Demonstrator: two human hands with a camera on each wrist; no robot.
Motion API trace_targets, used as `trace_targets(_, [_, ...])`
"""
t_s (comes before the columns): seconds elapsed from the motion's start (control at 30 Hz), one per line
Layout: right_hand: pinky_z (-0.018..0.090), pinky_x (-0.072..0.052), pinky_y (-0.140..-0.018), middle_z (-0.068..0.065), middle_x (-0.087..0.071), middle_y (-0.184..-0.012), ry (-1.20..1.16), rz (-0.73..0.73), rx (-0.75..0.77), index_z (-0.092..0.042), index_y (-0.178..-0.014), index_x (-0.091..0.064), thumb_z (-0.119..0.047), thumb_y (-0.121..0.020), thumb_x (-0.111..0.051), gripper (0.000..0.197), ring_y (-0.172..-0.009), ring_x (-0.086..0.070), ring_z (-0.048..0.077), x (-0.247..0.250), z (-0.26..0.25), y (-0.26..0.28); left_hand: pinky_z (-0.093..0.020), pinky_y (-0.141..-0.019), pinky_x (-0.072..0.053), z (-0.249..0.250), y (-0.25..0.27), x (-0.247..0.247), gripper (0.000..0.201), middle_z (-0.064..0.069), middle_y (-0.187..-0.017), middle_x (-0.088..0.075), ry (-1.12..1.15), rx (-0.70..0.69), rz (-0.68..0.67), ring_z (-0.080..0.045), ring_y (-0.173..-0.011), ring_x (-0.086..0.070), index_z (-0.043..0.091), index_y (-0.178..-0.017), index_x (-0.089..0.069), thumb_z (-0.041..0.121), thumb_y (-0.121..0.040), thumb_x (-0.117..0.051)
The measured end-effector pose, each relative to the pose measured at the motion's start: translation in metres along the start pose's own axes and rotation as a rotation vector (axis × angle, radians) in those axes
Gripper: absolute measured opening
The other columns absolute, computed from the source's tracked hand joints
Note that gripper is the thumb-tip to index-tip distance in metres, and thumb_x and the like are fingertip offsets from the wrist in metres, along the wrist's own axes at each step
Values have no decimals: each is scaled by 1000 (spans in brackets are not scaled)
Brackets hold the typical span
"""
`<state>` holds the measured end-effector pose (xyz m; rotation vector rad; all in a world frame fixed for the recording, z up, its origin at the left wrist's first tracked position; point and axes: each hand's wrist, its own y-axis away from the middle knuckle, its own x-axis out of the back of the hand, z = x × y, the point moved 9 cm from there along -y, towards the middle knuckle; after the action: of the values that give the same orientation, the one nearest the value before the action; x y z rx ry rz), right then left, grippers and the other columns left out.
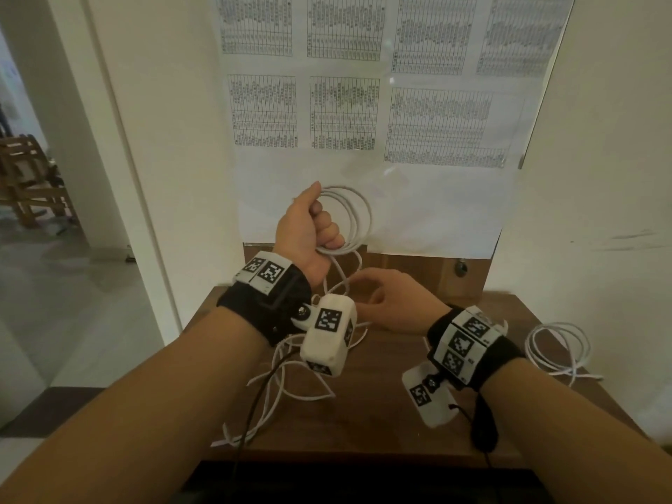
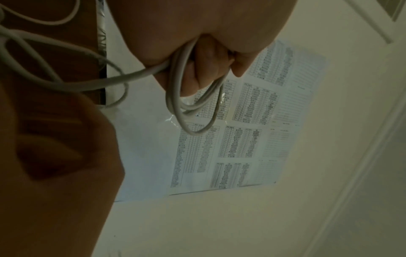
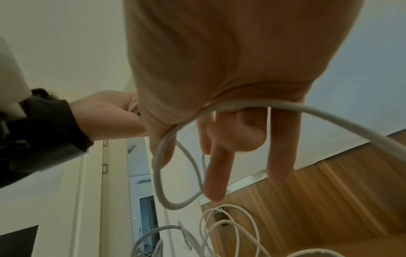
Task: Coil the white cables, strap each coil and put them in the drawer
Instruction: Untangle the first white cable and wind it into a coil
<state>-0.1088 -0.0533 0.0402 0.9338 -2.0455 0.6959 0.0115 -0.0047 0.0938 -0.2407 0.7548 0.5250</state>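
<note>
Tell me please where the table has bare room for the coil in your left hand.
Bare wood of the table lies mid-front, between the loose cables and the other coil at the right edge. The left front is crowded.

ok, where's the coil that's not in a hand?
Head view: the spare coil lies on the wooden table at its right edge, just right of the right arm's wrist band.
</note>
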Motion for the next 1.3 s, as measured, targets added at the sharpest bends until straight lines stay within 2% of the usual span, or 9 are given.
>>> trace_targets(0.17, [43,-58,-79,-5,-71,-87,33,58,18,-28,-93,-76,-47,-92,-63,23,-79,-66,13,-3,-1,-13,-23,-45,-31,-16,5,-7,44,6,-51,-24,-102,17,-23,-9,-42,-24,20,-67,-38,42,-104,-49])
trace_targets(0.3, [38,-56,-76,-11,-63,-75,70,25,-32,-29,-83,-71,-37,-93,-65,14,-75,-61,13,-1,13,-15,-22,-45,-27,-10,4,-5,43,7,-51,-24,-18,26,-25,-9,-41,-22,19,-68,-38,41,-104,-48])
trace_targets(0.5, [29,-53,-79,-15,-63,-100,74,-84,-132,-34,-102,-69,-40,-88,-71,15,-84,-61,7,-1,45,-11,-21,-40,-24,11,4,-18,43,7,-50,-22,110,25,-129,-8,-38,-21,20,-68,-37,42,-104,-46])
trace_targets(0.6, [22,-48,-70,-22,-55,-91,75,-49,-118,-31,-108,-64,-32,-83,-77,28,-81,-60,7,7,46,-9,-21,-40,-24,15,5,-18,43,7,-49,-22,131,19,-134,-7,-37,-21,20,-68,-37,42,-104,-46])
trace_targets(0.77, [29,-52,-74,-7,-65,-84,11,74,-210,-23,-83,-64,-49,-86,-71,28,-80,-63,12,26,68,-11,-20,-40,-23,18,3,-7,45,7,-48,-22,193,31,-107,-8,-37,-21,20,-66,-36,42,-104,-48])
trace_targets(0.93, [24,-45,-55,3,-60,-66,63,363,-240,-16,-65,-52,-18,-93,-64,31,-67,-63,24,53,79,-1,-20,-42,-23,18,3,-4,46,7,-49,-24,240,66,-124,-8,-37,-23,21,-64,-36,43,-103,-49])
trace_targets(1.07, [25,-52,-48,3,-71,-86,-264,438,-175,-25,-98,-48,2,-95,-54,28,-63,-71,17,56,78,6,-19,-40,-24,30,-4,7,47,7,-47,-24,285,36,-85,-8,-36,-23,21,-64,-35,41,-103,-50])
trace_targets(1.17, [22,-51,-51,-1,-75,-91,-336,387,-179,-37,-139,-34,0,-96,-56,61,-64,-70,16,55,87,9,-19,-38,-23,43,-15,25,48,7,-46,-24,294,9,-41,-8,-35,-22,21,-63,-34,41,-103,-49])
trace_targets(1.3, [16,-47,-47,-4,-71,-79,-224,365,-339,-19,-125,-61,-14,-95,-65,31,-60,-67,12,63,114,16,-19,-39,-18,52,-22,42,53,7,-43,-20,253,49,-48,-8,-32,-20,22,-58,-29,41,-105,-44])
